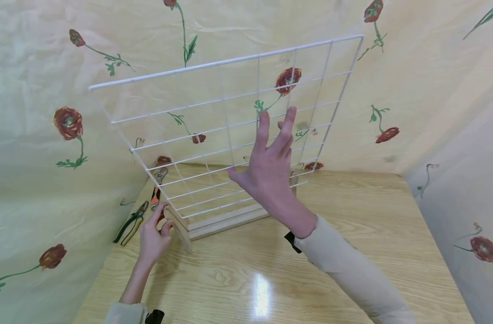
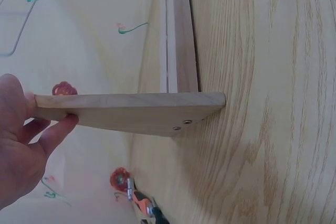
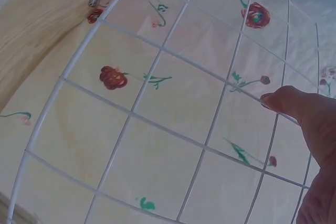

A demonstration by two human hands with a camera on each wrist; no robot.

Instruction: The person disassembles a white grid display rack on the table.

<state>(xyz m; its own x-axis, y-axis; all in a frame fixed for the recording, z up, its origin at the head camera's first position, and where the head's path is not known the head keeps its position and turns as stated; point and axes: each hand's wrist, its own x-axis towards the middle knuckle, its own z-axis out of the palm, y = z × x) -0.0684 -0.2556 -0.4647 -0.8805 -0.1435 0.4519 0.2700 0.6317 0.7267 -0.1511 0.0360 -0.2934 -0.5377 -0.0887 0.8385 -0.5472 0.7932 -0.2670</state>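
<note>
A white wire grid panel (image 1: 208, 103) stands tilted above a wooden base, whose two long slats (image 1: 230, 222) run along the table. My left hand (image 1: 154, 238) pinches the upper end of the base's wooden side board (image 2: 126, 106), thumb and fingers on opposite sides in the left wrist view. Two screw heads show low on that board. My right hand (image 1: 271, 175) lies against the grid with fingers spread and mostly straight. In the right wrist view its thumb (image 3: 286, 100) touches a wire; the other fingers are largely out of that view. The right end of the base is partly hidden behind my right forearm.
Pliers (image 1: 132, 223) with dark and yellow handles lie at the table's left edge. Beside them is an adjustable wrench (image 1: 156, 191) with an orange handle. Flower-patterned cloth (image 1: 412, 112) hangs behind and around the wood-grain table (image 1: 343, 216).
</note>
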